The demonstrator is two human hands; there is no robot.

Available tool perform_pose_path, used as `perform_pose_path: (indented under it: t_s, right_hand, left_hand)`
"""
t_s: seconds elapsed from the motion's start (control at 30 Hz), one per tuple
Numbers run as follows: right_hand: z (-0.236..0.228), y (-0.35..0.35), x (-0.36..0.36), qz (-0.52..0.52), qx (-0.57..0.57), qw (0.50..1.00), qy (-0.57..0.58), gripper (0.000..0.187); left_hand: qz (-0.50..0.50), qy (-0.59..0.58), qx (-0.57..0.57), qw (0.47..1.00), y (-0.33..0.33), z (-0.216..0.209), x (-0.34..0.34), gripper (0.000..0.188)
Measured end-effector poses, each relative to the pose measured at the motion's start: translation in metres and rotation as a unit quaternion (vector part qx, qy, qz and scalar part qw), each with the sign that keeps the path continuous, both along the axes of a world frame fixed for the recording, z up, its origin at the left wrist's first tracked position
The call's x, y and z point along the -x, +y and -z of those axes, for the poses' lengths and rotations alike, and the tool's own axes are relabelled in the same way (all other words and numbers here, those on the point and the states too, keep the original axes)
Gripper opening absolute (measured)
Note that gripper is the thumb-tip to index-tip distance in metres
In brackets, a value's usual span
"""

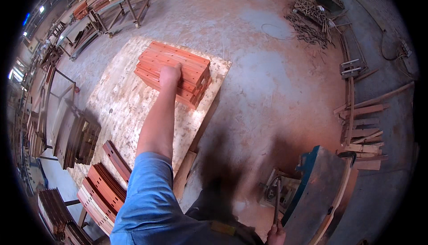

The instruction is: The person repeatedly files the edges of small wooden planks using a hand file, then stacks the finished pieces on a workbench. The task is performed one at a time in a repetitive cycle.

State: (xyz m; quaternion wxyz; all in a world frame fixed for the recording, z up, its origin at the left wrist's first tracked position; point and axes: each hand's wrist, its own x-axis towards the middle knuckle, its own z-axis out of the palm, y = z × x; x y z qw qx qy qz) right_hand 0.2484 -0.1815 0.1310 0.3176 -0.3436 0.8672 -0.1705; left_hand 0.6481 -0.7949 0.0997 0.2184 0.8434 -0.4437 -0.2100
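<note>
Left hand stretched out, resting on top of the red plank stack on the plywood sheet; fingers curl over the top board, clamped or just pressing, can't tell. Right hand low at frame edge, fingers shut round a thin rod. Stack looks several layers high and squared up. More planks wait near the left elbow, so I'd guess stacking's partway, not finished.

A pale plywood sheet lay on the concrete floor. My stack of reddish boards sat at its far end, the rest of it bare.
</note>
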Motion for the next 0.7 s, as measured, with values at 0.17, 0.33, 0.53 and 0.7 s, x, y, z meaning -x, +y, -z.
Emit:
perform_pose_path:
  t_s: [0.17,0.33,0.53,0.7]
  right_hand:
    - [0.01,-0.002,0.01,-0.039,-0.004,0.999,0.006,0.043]
    - [0.013,0.002,0.016,0.025,-0.037,0.998,-0.045,0.042]
    - [0.011,0.001,0.034,0.065,0.033,0.992,-0.107,0.038]
    - [-0.031,0.017,0.04,0.003,0.001,1.0,-0.021,0.038]
  left_hand:
    - [-0.041,0.147,0.07,0.986,-0.013,0.026,-0.035,0.038]
    - [0.008,0.543,0.258,0.799,0.083,-0.016,0.023,0.021]
    - [0.18,0.739,0.242,0.603,0.195,-0.023,0.085,0.053]
    - [0.211,0.798,0.164,0.54,0.271,-0.021,0.139,0.06]
